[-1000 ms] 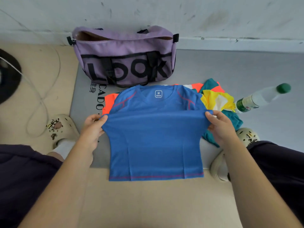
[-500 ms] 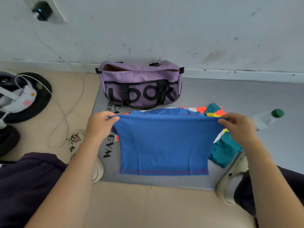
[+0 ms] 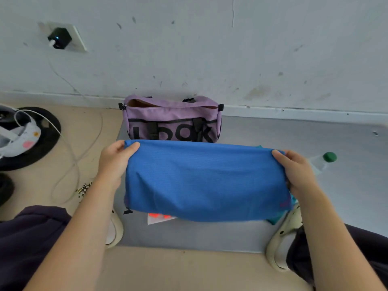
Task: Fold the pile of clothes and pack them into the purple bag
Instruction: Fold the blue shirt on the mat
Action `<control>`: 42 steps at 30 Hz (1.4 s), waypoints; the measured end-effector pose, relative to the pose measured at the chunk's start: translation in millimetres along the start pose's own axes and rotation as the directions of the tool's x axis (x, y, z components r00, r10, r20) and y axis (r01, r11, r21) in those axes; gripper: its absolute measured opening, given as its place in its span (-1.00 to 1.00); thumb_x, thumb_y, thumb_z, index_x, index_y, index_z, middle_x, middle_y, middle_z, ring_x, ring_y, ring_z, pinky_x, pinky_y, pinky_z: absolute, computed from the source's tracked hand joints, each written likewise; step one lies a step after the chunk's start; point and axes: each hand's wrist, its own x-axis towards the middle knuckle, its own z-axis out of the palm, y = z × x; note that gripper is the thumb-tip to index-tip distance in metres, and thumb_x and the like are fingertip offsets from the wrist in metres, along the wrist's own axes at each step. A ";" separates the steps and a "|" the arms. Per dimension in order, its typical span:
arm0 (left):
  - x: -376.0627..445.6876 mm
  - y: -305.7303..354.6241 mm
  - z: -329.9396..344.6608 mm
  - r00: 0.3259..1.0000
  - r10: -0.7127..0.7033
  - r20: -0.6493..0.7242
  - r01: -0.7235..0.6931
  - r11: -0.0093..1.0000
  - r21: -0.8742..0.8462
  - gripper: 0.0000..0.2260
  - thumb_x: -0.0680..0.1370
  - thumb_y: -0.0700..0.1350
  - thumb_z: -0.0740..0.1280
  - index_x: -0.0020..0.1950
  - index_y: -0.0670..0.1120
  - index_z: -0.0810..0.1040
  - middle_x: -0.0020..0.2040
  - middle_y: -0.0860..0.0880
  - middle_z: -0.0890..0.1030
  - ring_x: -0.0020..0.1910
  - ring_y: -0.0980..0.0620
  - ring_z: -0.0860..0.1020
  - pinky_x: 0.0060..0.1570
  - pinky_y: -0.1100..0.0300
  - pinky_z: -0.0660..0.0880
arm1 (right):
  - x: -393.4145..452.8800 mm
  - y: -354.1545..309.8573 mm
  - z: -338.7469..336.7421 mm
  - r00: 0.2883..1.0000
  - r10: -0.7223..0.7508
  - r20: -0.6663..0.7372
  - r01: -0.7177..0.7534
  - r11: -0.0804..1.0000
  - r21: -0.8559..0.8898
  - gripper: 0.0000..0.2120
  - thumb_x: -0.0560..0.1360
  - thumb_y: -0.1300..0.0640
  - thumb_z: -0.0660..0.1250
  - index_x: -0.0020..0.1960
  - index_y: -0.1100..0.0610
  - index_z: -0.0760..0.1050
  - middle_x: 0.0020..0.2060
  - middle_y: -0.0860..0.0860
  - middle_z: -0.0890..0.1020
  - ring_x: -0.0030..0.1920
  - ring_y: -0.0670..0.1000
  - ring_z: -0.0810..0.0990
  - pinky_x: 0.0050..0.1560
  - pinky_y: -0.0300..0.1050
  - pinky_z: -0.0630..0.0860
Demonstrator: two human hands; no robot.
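I hold a folded blue shirt (image 3: 205,181) up off the grey mat, stretched between both hands. My left hand (image 3: 114,160) pinches its left edge and my right hand (image 3: 296,171) pinches its right edge. Behind it, against the wall, stands the purple bag (image 3: 172,116) with black lettering, its top open at the left end. The shirt hides most of the clothes pile; only a white and orange scrap (image 3: 159,217) below it and a teal bit (image 3: 275,219) at the lower right show.
A grey mat (image 3: 210,234) covers the floor under the clothes. A clear bottle with a green cap (image 3: 329,157) lies right of my right hand. My cream clogs (image 3: 281,238) flank the mat. A white cable (image 3: 71,156) and black round base (image 3: 42,141) lie left.
Both hands have lifted the blue shirt off the pile and raised it toward the bag. The view has tilted up, showing more wall.
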 end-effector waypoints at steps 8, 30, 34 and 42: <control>6.4 42.6 19.5 0.953 0.207 -0.220 -0.207 0.978 0.023 -0.74 0.51 -0.04 0.43 -0.38 -0.03 0.60 -0.59 0.14 0.38 -0.55 0.19 0.31 -0.47 0.27 0.29 | 1.8 -45.8 16.1 0.939 -0.272 -0.211 0.279 0.960 0.002 -0.92 0.49 0.08 0.39 -0.18 0.00 0.62 -0.57 -0.11 0.48 -0.53 -0.12 0.40 -0.44 -0.30 0.40; -49.3 -222.7 24.2 0.743 -0.667 -0.052 0.669 0.739 0.080 -0.86 0.59 -0.22 0.34 -0.13 -0.15 0.43 -0.09 -0.16 0.58 -0.40 0.06 0.64 -0.36 0.23 0.57 | -29.5 223.1 27.3 0.765 0.631 -0.127 -0.622 0.776 0.109 -0.98 0.58 0.30 0.27 -0.02 0.23 0.45 -0.33 0.13 0.64 -0.56 -0.07 0.60 -0.53 -0.30 0.52; -45.5 -217.1 10.1 0.606 -0.788 -0.106 0.678 0.443 0.587 -0.83 0.56 -0.17 0.39 0.08 -0.21 0.50 -0.10 -0.14 0.62 -0.44 -0.01 0.60 -0.43 0.19 0.45 | -30.7 229.1 12.4 0.672 0.720 -0.170 -0.717 0.578 -0.389 -0.70 0.54 0.22 0.37 -0.34 0.19 0.39 -0.66 0.00 0.49 -0.66 -0.02 0.46 -0.65 -0.30 0.27; 4.1 -158.7 62.0 0.991 0.064 0.118 -0.132 0.646 0.752 -0.94 0.49 -0.13 0.38 -0.15 -0.08 0.53 -0.09 -0.02 0.56 -0.08 -0.07 0.55 -0.18 0.10 0.40 | 18.8 161.3 50.5 0.991 0.070 -0.111 -0.130 0.654 -0.745 -0.83 0.47 0.09 0.36 -0.19 0.13 0.41 -0.24 0.03 0.54 -0.20 0.09 0.50 -0.34 -0.12 0.32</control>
